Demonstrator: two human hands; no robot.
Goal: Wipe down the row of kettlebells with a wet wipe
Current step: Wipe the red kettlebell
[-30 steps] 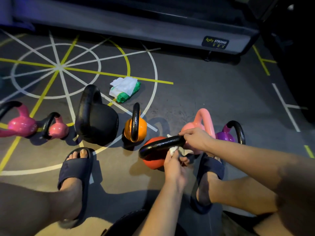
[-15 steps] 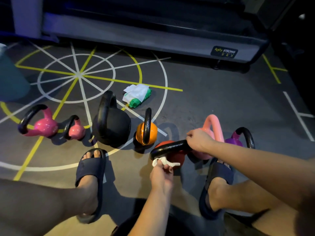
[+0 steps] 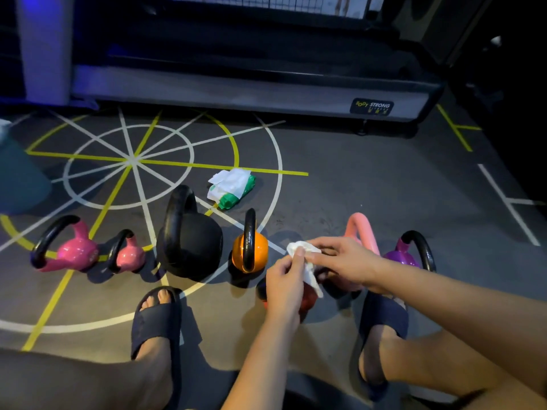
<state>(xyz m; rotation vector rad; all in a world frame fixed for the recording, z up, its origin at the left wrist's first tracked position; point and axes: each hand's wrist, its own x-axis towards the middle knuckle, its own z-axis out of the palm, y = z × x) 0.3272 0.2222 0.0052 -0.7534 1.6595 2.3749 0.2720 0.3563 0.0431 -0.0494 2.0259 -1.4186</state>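
Wipe [image 3: 299, 248] higher: left grip [image 3: 283, 280], right grip [image 3: 344, 259]

Seven kettlebells [image 3: 189, 241] — one wipe [image 3: 302, 249]

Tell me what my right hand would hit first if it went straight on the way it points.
Your right hand points left, pinching the wet wipe together with the left hand, so the left fingertips come first. Past them, probably the orange kettlebell, though depth is unclear.
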